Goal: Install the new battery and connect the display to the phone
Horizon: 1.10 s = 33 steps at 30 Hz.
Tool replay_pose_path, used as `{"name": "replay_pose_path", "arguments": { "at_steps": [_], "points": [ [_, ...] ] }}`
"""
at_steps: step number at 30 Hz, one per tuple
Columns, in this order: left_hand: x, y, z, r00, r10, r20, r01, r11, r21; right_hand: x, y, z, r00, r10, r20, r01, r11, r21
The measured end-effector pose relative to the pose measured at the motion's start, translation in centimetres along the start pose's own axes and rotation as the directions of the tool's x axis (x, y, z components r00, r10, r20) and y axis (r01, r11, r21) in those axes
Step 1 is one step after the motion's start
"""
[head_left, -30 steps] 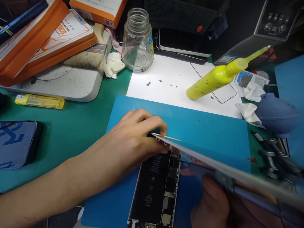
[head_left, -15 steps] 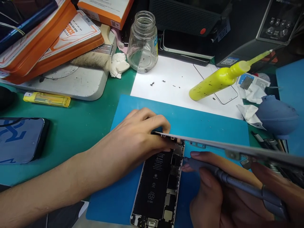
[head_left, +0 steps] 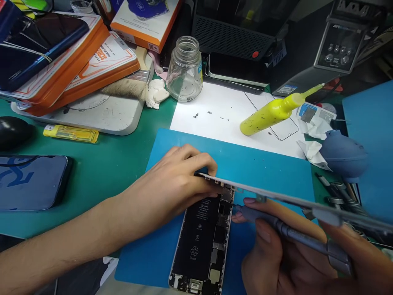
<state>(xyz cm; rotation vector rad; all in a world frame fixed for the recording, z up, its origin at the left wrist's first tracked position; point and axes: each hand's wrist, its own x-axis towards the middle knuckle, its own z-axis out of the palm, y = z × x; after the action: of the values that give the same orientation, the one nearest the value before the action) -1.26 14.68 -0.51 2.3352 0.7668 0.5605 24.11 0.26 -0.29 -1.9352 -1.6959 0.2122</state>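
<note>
An opened phone [head_left: 201, 241] lies on a blue mat [head_left: 260, 168], its black battery and boards showing. Its screen panel [head_left: 291, 200] is lifted at the top end and runs edge-on toward the lower right. My left hand [head_left: 175, 184] is closed, pinching the top corner of that screen panel. My right hand [head_left: 282, 254] is closed around a grey screwdriver [head_left: 291, 235], whose tip rests on the boards near the phone's top right.
A white sheet [head_left: 221, 102] carries tiny screws [head_left: 210, 114]. A yellow squeeze bottle [head_left: 273, 112], a glass jar [head_left: 184, 69], a blue air blower [head_left: 344, 153], tweezers [head_left: 337, 192], a yellow lighter [head_left: 70, 134], another phone [head_left: 30, 182], orange boxes [head_left: 92, 61] and a brush [head_left: 129, 86] surround the mat.
The view shifted upward and slightly left. The lifted screen panel dropped a little lower. My right hand with the screwdriver came clear under it, its tip now on the boards.
</note>
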Motion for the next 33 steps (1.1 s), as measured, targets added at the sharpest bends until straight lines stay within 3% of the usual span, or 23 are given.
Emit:
{"name": "replay_pose_path", "arguments": {
  "at_steps": [6, 14, 21, 24, 28, 33],
  "points": [
    [-0.3, -0.4, 0.7, 1.0, 0.009, -0.017, -0.009, 1.0, -0.011, -0.5, -0.6, 1.0, 0.981, -0.16, -0.11, 0.152, 0.985, -0.078],
    [0.1, 0.0, -0.2, 0.999, 0.001, 0.053, 0.002, 0.999, -0.043, 1.6, -1.3, -0.2, 0.944, -0.33, -0.011, 0.324, 0.933, -0.158],
    [0.0, -0.4, 0.1, 0.999, 0.023, 0.044, -0.02, 0.998, -0.054, 2.7, -2.0, 0.5, 0.896, -0.431, -0.11, 0.405, 0.892, -0.2],
    [0.0, -0.6, 0.1, 0.998, 0.042, 0.036, -0.04, 0.998, -0.056, 2.9, -1.9, 0.7, 0.891, -0.446, -0.089, 0.415, 0.877, -0.24],
    [0.1, -0.5, 0.1, 0.998, 0.039, 0.048, -0.035, 0.996, -0.08, 3.1, -2.8, 1.1, 0.905, -0.395, -0.161, 0.362, 0.91, -0.202],
    [0.1, -0.3, -0.1, 0.998, 0.043, 0.047, -0.04, 0.996, -0.074, 3.6, -3.0, 1.0, 0.891, -0.445, -0.089, 0.42, 0.883, -0.208]
  ]
}}
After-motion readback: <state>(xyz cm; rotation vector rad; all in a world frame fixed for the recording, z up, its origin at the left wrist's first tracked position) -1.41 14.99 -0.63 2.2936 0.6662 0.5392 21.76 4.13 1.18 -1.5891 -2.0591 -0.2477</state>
